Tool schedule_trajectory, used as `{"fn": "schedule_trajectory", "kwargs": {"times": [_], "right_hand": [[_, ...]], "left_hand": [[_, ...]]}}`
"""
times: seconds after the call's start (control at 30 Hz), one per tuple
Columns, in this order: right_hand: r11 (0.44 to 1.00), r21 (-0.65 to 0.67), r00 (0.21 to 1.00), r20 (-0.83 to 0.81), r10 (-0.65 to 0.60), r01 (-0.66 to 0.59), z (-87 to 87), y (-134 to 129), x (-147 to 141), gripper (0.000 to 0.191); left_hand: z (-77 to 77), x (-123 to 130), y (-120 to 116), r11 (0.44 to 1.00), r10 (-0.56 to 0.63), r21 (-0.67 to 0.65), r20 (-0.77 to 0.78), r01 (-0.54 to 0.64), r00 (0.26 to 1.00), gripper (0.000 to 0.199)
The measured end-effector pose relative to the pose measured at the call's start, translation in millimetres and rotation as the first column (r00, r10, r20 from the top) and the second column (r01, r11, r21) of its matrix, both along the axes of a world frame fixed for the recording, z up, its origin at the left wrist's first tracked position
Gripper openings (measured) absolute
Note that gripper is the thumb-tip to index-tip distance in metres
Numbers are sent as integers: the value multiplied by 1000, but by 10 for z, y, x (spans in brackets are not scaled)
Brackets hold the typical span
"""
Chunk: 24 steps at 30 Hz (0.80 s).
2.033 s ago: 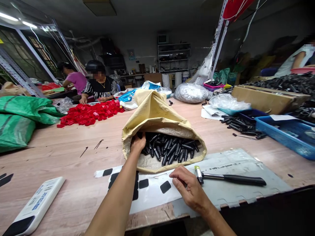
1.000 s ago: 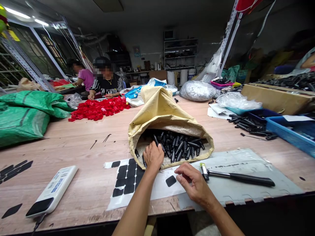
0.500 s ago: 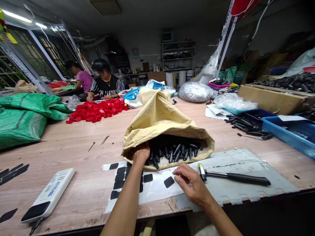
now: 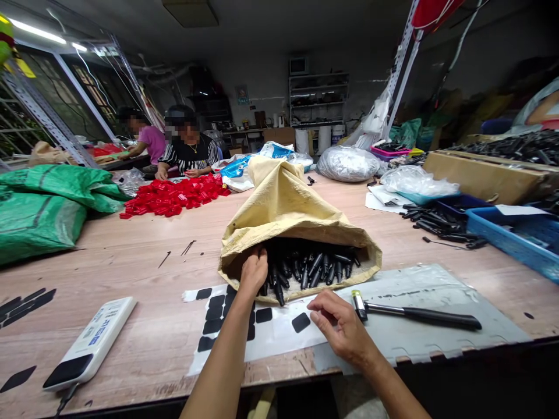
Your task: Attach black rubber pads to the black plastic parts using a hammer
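A yellow woven sack point(image 4: 288, 215) lies on the table with its mouth towards me, holding several black tapered tubes point(image 4: 317, 270). My left hand point(image 4: 254, 270) reaches into the left side of the mouth beside the tubes, its fingers partly hidden. My right hand point(image 4: 338, 323) is low over the white sheet point(image 4: 279, 334), fingers loosely curled and thumb a little apart, with nothing visible between them. Just to its right, a hammer point(image 4: 414, 313) with a yellow-tipped head lies on a grey mat point(image 4: 454, 294). Black rounded-square pads point(image 4: 300, 322) rest on the white sheet.
A white power bank point(image 4: 94, 340) with a cable lies at left. Beyond are a green sack point(image 4: 39, 218) and red parts point(image 4: 174, 195). Black parts point(image 4: 441, 224) and a blue basket point(image 4: 502, 233) stand at right. Two people sit at the far left.
My left hand has drawn slightly back in the sack's mouth, showing more of its fingers. A black tube at the lip now pokes out slightly further. My right hand stays nearly still.
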State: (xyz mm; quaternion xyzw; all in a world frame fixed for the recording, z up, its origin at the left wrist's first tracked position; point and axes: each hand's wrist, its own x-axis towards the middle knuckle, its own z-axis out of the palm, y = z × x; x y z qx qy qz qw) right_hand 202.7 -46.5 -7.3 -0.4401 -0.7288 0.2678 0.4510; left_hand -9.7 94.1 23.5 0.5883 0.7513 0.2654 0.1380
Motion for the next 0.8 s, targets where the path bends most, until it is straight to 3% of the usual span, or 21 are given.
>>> {"fn": "schedule_trajectory", "kwargs": {"times": [0.1, 0.33, 0.47, 0.6, 0.8], "right_hand": [[1000, -4, 1000, -2, -3, 3, -7, 0, -1, 18], [1000, -9, 1000, 10, 6, -6, -16, 4, 6, 18], [1000, -3, 1000, 7, 2, -2, -17, 1, 1, 20], [1000, 6, 1000, 10, -3, 3, -15, -6, 1, 20], [1000, 16, 1000, 22, 4, -4, -44, 14, 5, 17]], "left_hand": [[26, -58, -89, 998, -59, 26, -11, 59, 998, 37], [-32, 71, -431, 984, -20, 168, -192, 53, 981, 27], [-55, 152, -499, 993, -42, 97, -298, 73, 954, 31], [-44, 130, -501, 994, -83, 42, -296, 100, 952, 24], [-71, 97, -547, 986, -129, 55, -326, 154, 937, 20]]}}
